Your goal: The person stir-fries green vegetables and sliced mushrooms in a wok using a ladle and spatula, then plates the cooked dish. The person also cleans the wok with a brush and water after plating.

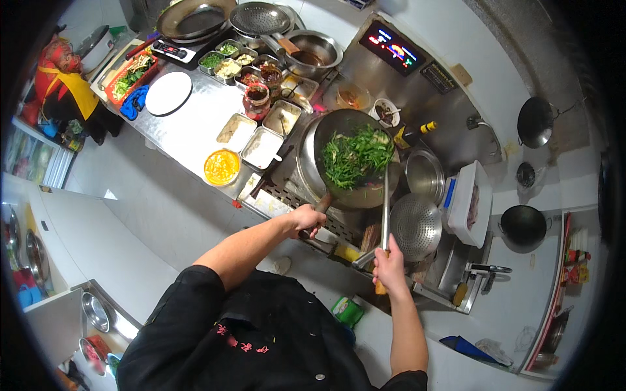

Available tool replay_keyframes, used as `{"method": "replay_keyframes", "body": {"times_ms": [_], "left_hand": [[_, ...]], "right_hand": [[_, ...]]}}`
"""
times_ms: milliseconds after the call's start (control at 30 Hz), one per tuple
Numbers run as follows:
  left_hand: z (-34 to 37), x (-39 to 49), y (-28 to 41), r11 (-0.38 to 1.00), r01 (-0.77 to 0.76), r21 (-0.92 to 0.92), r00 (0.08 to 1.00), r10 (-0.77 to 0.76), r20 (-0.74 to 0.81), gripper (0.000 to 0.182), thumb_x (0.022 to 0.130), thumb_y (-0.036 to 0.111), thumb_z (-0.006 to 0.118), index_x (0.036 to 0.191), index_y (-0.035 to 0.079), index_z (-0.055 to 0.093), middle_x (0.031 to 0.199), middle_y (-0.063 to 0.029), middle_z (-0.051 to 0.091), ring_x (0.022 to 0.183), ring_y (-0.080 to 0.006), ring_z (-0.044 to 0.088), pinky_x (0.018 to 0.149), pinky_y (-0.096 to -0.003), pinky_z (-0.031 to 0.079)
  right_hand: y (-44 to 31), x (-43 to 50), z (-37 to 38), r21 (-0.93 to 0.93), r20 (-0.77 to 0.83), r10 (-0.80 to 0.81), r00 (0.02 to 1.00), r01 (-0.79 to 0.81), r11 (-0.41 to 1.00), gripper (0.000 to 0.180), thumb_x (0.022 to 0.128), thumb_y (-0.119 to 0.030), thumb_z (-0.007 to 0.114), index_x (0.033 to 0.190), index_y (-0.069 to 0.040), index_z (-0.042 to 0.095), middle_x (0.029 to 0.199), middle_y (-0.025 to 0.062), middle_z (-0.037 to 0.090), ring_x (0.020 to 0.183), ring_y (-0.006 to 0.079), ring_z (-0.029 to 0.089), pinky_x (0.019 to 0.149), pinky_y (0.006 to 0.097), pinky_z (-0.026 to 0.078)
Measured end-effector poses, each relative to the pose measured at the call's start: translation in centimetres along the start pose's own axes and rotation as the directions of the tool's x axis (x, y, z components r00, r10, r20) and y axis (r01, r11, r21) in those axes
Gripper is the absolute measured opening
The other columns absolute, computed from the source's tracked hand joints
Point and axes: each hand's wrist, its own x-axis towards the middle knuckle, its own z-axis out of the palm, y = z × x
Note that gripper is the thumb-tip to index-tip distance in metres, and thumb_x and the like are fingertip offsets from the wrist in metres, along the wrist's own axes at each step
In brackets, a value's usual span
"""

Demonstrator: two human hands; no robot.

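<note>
My left hand (pixel 309 219) is wrapped around the wooden handle (pixel 323 203) of a dark wok (pixel 337 128) over the stove. Chopped green leafy vegetables (pixel 359 156) fill much of the wok. With my right hand (pixel 390 266) I grip a long metal cooking utensil (pixel 386 210) that ends in a wooden grip (pixel 381 287). Its far end reaches into the wok by the greens, which hide its head. A perforated steel strainer (pixel 415 227) lies right of the utensil. Behind it rests a round steel pan (pixel 424 175).
Seasoning trays (pixel 236 132), a red-contents jar (pixel 256 100) and a bowl of yellow liquid (pixel 222 167) stand left of the wok. A white plate (pixel 168 94) lies farther along the steel counter. A sauce bottle (pixel 415 134) and white plastic tub (pixel 470 205) stand right. A tap (pixel 489 268) juts over the sink.
</note>
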Motion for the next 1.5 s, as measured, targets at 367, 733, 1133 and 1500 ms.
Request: {"method": "replay_keyframes", "body": {"times_ms": [367,733,1133,1500], "left_hand": [[-2.0,-0.9,0.1,0.967,0.101,-0.234,0.995,-0.092,0.049,0.014,0.097,0.015,0.063,0.103,0.005,0.054,0.081,-0.0115,0.061,0.066,-0.0270,0.067,0.059,-0.0424,0.059],[3.3,-8.1,2.1,0.940,0.070,0.334,0.997,-0.059,-0.044,0.015,0.088,0.011,0.061,0.095,-0.001,0.056,0.059,-0.0116,0.058,0.044,-0.0227,0.055,0.043,-0.0368,0.044],[4.7,-6.5,-1.0,0.974,0.020,0.226,0.993,0.007,-0.117,0.010,0.085,0.007,0.061,0.087,0.000,0.055,0.060,-0.0112,0.056,0.045,-0.0240,0.056,0.043,-0.0382,0.044],[6.0,-13.2,-2.6,0.993,0.093,0.070,0.987,-0.083,-0.140,0.013,0.089,0.009,0.060,0.080,0.000,0.056,0.057,-0.0110,0.054,0.045,-0.0225,0.056,0.039,-0.0396,0.042]], "right_hand": [[-1.4,-2.5,-4.3,-0.597,-0.118,-0.400,0.909,0.257,0.760,0.060,0.104,-0.014,0.057,0.161,-0.012,0.037,0.067,0.0135,0.056,0.057,0.0183,0.054,0.057,0.0358,0.046],[3.8,-1.3,-6.6,-0.769,0.149,-0.335,0.930,0.322,0.552,0.052,0.108,-0.026,0.049,0.157,-0.010,0.041,0.077,0.0295,0.068,0.067,0.0443,0.070,0.059,0.0547,0.054],[5.1,2.1,-2.4,-0.827,-0.010,-0.249,0.969,0.132,0.547,0.053,0.108,-0.032,0.045,0.157,-0.013,0.040,0.092,0.0296,0.071,0.088,0.0489,0.070,0.077,0.0595,0.056],[6.5,-2.2,-7.4,-0.723,0.207,-0.238,0.949,0.312,0.616,0.056,0.104,-0.030,0.054,0.156,-0.013,0.043,0.094,0.0322,0.071,0.086,0.0495,0.071,0.077,0.0556,0.057]]}}
